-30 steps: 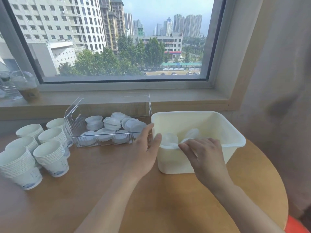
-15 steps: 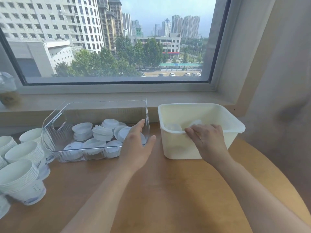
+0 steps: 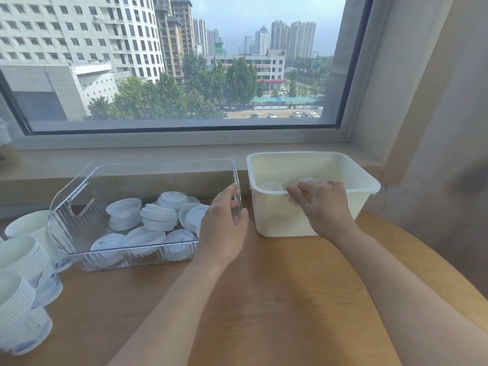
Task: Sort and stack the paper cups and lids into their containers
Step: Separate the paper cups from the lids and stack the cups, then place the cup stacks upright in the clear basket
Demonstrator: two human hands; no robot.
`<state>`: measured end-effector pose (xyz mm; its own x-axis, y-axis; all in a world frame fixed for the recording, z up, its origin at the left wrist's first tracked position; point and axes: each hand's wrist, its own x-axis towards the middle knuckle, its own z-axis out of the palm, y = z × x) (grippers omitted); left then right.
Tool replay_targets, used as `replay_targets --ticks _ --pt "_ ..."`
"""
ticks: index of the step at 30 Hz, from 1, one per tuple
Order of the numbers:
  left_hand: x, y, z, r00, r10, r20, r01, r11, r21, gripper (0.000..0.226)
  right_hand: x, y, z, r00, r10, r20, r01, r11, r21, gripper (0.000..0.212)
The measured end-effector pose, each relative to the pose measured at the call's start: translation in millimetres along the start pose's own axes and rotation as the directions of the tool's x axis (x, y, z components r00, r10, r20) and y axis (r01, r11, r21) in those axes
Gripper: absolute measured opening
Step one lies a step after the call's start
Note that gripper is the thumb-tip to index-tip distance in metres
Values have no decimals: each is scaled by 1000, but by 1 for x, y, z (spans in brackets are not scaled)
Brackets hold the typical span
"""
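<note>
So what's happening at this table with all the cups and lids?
A person is sorting paper cups and lids. The left hand grips the right end wall of a clear bin that holds white lids. The right hand holds the near rim of a cream tub. Stacks of paper cups stand on the table's left side.

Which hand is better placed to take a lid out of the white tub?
Right. The right hand already rests on the white tub rim beside its lids; the left hand grips the clear bin.
</note>
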<state>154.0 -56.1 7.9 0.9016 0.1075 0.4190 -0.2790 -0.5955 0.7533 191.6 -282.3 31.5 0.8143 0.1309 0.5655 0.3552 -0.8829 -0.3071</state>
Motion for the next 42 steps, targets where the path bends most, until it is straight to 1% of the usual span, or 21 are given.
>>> replay_targets --ticks 2,4,9,12,16,18,20,23,25,29,32,34,36,38,40,42 --pt "0 2 4 1000 2 2 -2 1000 -12 58 4 1 2 1000 0 2 0 1000 2 56" --pt "0 5 8 1000 2 5 -2 999 -43 59 6 3 4 1000 -4 1 4 1000 19 50" --pt "0 12 19 999 28 32 -25 996 -83 54 8 7 1 1000 3 8 -3 999 39 48" --pt "2 11 21 999 34 37 -31 996 -85 57 8 7 -1 1000 -1 -8 2 999 39 48" --pt "1 5 12 994 73 77 -68 995 -70 62 9 2 -5 999 14 30 -15 1000 5 51" --pt "-1 -2 -2 996 83 43 -81 996 -47 64 7 -2 -6 1000 15 19 -15 1000 -10 50" --pt "-4 -13 -22 996 89 -21 -90 996 -28 62 3 -11 -7 999 -9 -38 10 1000 26 45" --pt "-14 -33 -57 987 99 -124 -96 995 30 57 0 -40 -4 991 -84 -105 95 990 102 35" --pt "-21 -48 -80 975 107 -196 -86 990 113 54 1 -65 1 984 -144 -101 157 979 133 29" --pt "-37 -81 -117 940 100 -326 -14 967 256 53 3 -117 23 969 -246 4 240 949 204 33" --pt "-49 -105 -134 907 66 -415 85 938 335 61 7 -151 49 949 -290 124 252 934 255 38" --pt "-54 -117 -141 897 31 -441 123 940 317 69 11 -171 69 928 -308 210 252 933 258 42" --pt "-56 -127 -145 891 42 -452 108 947 302 77 14 -190 89 906 -321 276 253 933 255 46" --pt "-57 -134 -147 870 54 -491 106 950 294 81 18 -207 107 889 -331 317 257 933 253 51" --pt "-57 -141 -147 848 9 -531 134 964 229 83 23 -223 122 869 -340 360 262 933 249 56" --pt "-57 -148 -145 854 -47 -518 132 983 130 81 28 -236 135 841 -356 407 274 930 246 61"
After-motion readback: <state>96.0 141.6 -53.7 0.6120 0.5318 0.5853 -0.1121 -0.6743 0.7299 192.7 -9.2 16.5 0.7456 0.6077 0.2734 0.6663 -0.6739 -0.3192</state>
